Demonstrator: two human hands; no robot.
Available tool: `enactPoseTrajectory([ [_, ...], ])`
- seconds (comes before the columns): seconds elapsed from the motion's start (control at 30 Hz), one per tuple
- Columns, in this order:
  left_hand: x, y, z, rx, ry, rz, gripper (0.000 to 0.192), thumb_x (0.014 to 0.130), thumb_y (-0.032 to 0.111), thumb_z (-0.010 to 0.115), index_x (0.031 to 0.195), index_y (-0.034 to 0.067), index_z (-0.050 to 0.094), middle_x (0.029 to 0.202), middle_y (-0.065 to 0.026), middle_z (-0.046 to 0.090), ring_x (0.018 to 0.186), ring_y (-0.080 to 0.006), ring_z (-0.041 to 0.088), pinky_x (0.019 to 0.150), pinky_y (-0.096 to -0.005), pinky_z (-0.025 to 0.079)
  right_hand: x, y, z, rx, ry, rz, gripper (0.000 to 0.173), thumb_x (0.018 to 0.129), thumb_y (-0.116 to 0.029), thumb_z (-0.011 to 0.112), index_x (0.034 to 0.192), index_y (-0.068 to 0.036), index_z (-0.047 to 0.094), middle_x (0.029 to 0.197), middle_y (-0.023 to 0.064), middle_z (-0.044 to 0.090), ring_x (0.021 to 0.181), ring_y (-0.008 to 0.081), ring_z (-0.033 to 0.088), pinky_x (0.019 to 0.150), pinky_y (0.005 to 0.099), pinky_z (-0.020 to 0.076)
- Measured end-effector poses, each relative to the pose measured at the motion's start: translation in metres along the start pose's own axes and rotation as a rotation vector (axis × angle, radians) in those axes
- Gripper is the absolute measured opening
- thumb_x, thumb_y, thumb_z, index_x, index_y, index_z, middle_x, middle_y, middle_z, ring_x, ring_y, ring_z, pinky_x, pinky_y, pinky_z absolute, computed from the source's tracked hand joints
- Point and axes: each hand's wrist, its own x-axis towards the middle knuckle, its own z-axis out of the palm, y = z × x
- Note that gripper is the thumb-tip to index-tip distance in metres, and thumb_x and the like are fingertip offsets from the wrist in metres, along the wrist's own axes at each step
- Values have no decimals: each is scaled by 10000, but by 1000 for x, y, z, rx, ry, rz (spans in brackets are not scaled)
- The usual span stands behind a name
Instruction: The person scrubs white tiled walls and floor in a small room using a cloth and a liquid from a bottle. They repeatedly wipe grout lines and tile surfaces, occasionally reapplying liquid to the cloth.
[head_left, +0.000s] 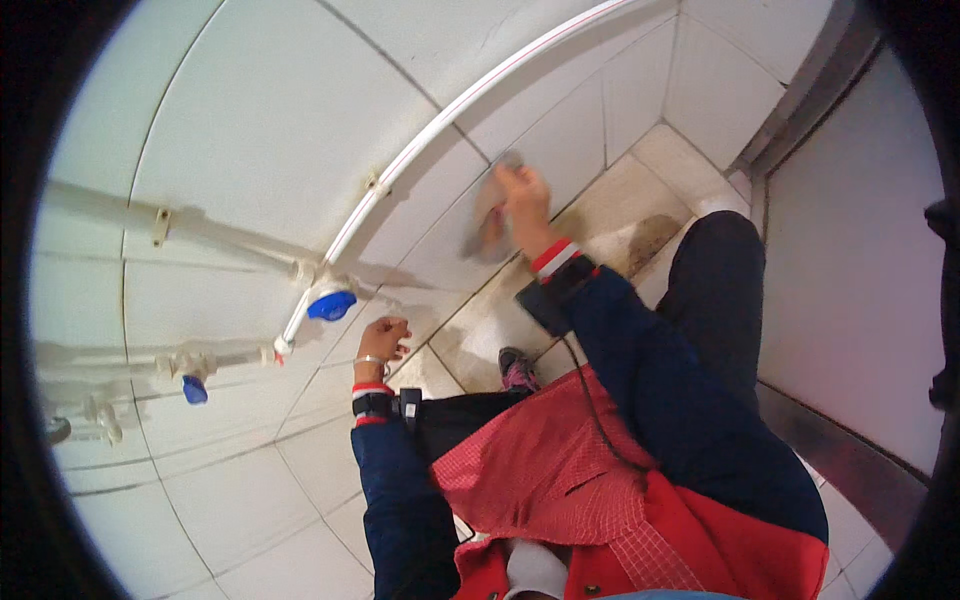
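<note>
My right hand (526, 206) grips a grey cloth (484, 244), blurred by motion, against the lower white wall tiles (420, 232). The cloth's exact shape is hard to make out. My left hand (384, 339) hangs near the wall, below a pipe valve with a blue handle (332, 305). Its fingers are loosely curled and a little apart, with nothing visible in them.
A white pipe with a red stripe (450, 112) runs along the wall. Another blue-handled valve (194, 388) sits farther left. Brown stains mark the floor tiles (600, 195) beside my shoe (517, 370) and knee. A pale panel (847, 247) with a metal frame stands at right.
</note>
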Motion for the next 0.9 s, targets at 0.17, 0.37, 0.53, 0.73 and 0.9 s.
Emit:
enactPoseTrajectory([
  [0.17, -8, 8, 4, -35, -10, -2, 232, 796, 178, 583, 990, 50, 569, 753, -49, 629, 498, -131, 580, 405, -227, 421, 117, -94, -69, 52, 142, -267, 262, 806, -244, 627, 927, -18, 570, 810, 46, 582, 641, 129, 527, 510, 267, 440],
  [0.37, -1, 8, 1, -28, -35, -16, 249, 802, 203, 577, 1005, 59, 561, 788, -53, 630, 520, -138, 586, 427, -240, 435, 159, -109, -67, -273, 349, -624, 263, 779, -197, 633, 923, 15, 575, 827, 60, 592, 706, 153, 533, 616, 305, 434],
  [0.53, 14, 12, 9, 166, -158, -96, 307, 797, 234, 590, 1064, 89, 548, 855, -27, 636, 593, -155, 611, 491, -286, 474, 77, -36, -23, -328, 262, -450, 326, 762, -126, 648, 1052, -23, 540, 958, 107, 594, 866, 200, 557, 756, 313, 446],
  [0.73, 19, 27, 27, 300, -235, -123, 351, 813, 279, 594, 1100, 82, 548, 915, -31, 644, 659, -165, 622, 511, -288, 484, 91, -38, -19, 23, 329, -466, 234, 787, -138, 635, 947, 18, 565, 823, 39, 566, 750, 124, 514, 676, 276, 435],
  [0.9, 18, 37, 34, 346, -272, -175, 337, 777, 244, 614, 1060, 63, 590, 892, -58, 634, 629, -166, 622, 487, -275, 493, 196, -95, -72, 5, 571, -529, 247, 770, -174, 624, 911, 21, 570, 834, 126, 606, 783, 250, 562, 728, 348, 442],
])
